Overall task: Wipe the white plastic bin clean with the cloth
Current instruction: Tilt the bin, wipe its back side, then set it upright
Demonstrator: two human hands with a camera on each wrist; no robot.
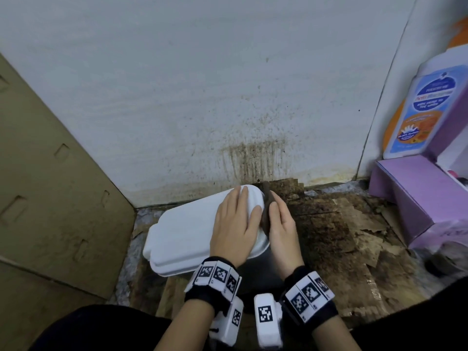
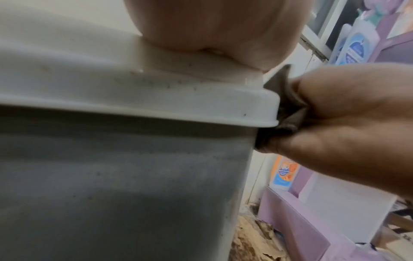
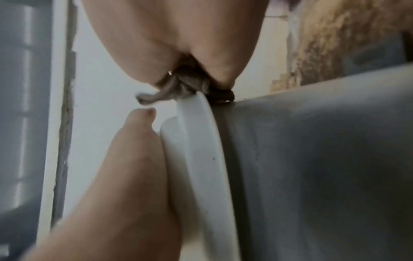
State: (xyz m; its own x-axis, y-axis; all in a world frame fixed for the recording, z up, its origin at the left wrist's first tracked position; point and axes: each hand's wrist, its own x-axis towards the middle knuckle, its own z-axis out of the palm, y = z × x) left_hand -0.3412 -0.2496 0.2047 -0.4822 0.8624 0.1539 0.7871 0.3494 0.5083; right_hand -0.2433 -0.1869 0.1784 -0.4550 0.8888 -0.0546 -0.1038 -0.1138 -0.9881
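White-lidded grey bin (image 1: 182, 234), lid rim speckled, brown cloth (image 1: 266, 211) against it

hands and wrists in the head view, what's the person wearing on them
Both hands are bare. The left hand and right hand each have a black wristband carrying white tiles printed with black square codes, plus a white box-shaped camera unit with its own code. Dark sleeves show at the bottom edge.

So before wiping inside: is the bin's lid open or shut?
Shut: the white lid sits flat on the grey body, left hand resting on it.
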